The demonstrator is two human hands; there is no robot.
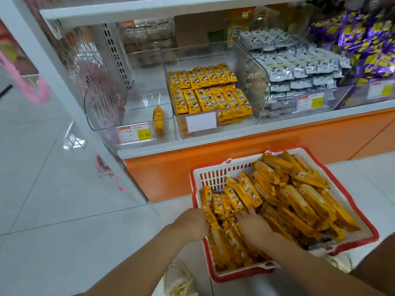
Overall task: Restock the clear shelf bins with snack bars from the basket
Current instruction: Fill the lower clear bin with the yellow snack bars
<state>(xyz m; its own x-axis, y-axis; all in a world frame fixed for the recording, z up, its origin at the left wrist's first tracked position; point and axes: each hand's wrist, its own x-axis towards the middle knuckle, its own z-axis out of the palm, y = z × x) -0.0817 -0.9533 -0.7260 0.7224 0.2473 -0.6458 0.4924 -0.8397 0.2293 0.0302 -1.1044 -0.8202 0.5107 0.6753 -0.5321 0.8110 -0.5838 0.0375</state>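
Works from the basket [215, 175], set low on the floor [74, 199] just in front of the shelf [171, 146], presumably to keep the carry from stock to bin short. Braces the left hand [192, 223] against the near-left rim, knuckles up, fingers hidden among the snack bars [299, 201]; cannot tell whether gripping or merely steadying. Lays the right hand [256, 229] flat on the pile, fingers straight and touching the upright bars [235, 195] at the near-left end, with nothing pinched. Appears to squeeze those between both hands, probably to lift several as one aligned block. Leaves the bulk of the stock loose and slanted across the right part of the basket.

Above the orange base panel [160, 178], presents the left bin [141, 112] with only a single bar [158, 117] on edge near its right wall, behind a price tag [134, 133]; hence the likely destination. Presents the middle bin [213, 52] part-filled with yellow packs [205, 90] in neat overlapping rows behind a blank label [201, 121]; suggests the pattern to copy. Farther right, carries white packs [299, 67] and purple packs [363, 39], irrelevant to this step.
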